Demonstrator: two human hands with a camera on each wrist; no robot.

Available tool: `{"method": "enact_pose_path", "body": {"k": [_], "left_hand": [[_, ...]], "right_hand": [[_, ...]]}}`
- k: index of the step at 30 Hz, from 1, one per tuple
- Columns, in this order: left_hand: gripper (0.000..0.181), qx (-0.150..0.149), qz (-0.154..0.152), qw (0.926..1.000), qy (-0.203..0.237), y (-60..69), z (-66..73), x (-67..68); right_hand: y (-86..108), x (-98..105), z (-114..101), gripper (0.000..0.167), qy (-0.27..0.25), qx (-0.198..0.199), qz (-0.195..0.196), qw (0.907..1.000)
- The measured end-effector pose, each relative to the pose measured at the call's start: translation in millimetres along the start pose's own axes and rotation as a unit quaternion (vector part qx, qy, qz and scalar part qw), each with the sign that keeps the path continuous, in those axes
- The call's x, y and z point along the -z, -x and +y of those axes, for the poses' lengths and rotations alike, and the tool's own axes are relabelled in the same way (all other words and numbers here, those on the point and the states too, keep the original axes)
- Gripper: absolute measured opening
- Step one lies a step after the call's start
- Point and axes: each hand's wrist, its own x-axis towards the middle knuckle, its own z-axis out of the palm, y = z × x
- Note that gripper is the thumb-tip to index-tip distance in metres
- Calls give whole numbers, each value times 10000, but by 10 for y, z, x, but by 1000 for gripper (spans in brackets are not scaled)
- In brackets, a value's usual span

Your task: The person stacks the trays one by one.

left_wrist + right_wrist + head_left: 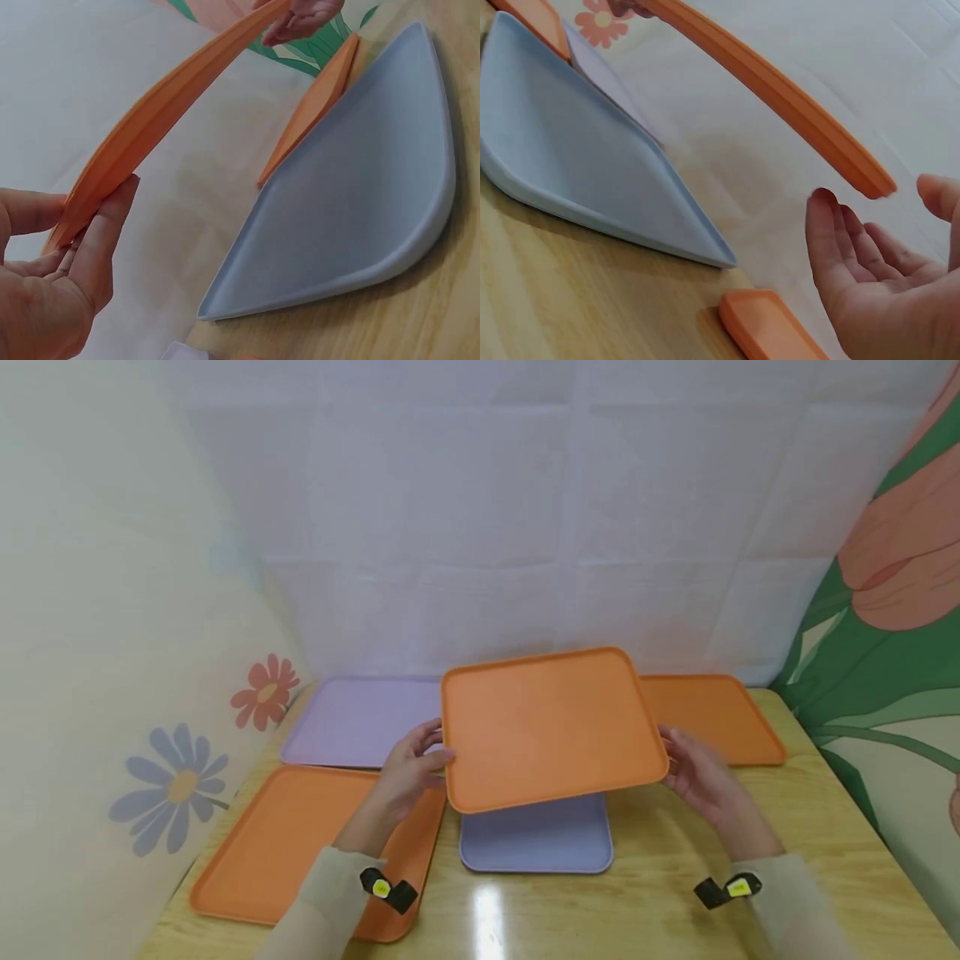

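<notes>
L hand [407, 770] gripping orng tray [555, 731], midair

This is a small walled-in corner; home or workplace, I can't tell. A creased white cloth-like sheet [450, 510] hangs behind a shiny yellow-brown wooden surface [652, 885]. A flat blue flower picture [180, 787] is left, a big pink flower picture [911, 547] right.

- The orange tray [555, 731] I hold looks like smooth, matt plastic.
- I see similar smooth plastic in the blue-grey tray [536, 842], lilac tray [360, 718], near-left orange tray [300, 835] and far-right orange tray [708, 718].
- My counter [630, 902] is wood-grained, smooth and glossy, reflecting a bright streak of light.
- My sleeves [341, 881] look like matt cloth.
- The white backdrop [450, 527] is matt and fold-creased; I cannot tell cloth from paper.
</notes>
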Motion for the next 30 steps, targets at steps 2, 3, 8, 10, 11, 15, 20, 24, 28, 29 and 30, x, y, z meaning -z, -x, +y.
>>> {"method": "enact_pose_path", "body": {"k": [2,3,8,10,11,15,20,24,28,29,30], "left_hand": [[65,-85,58,9997,207,3,-7,9],[65,-120,86,9994,299,3,-10,10],[63,-331,303,9968,667,6,-24,-17],[63,-393,433,9953,768,7,-31,-38],[63,-415,503,9943,839,4,-35,-49],[62,-487,741,9909,1013,-4,-59,-104],[61,-542,948,9880,1095,0,-92,-213],[60,-541,1134,9855,1142,27,-103,-310],[59,-553,1256,9835,1177,32,-131,-367],[59,-552,1287,9832,1167,34,-139,-376],[59,-563,1298,9831,1162,36,-148,-384]], "right_hand": [[-1,-39,59,40,-331,102,132,9993],[-3,-65,89,39,-479,155,233,9985],[-11,-243,227,29,-955,295,678,9927],[-19,-323,290,27,-989,271,743,9919],[-24,-365,324,26,-995,259,771,9917],[-49,-551,460,26,-1006,139,1045,9893],[-127,-781,595,23,-1101,164,1462,9830],[-199,-934,671,24,-1240,274,1562,9795],[-246,-1044,724,22,-1416,322,1600,9764],[-257,-1066,733,21,-1453,334,1615,9756],[-268,-1086,742,18,-1488,351,1634,9746]]}}
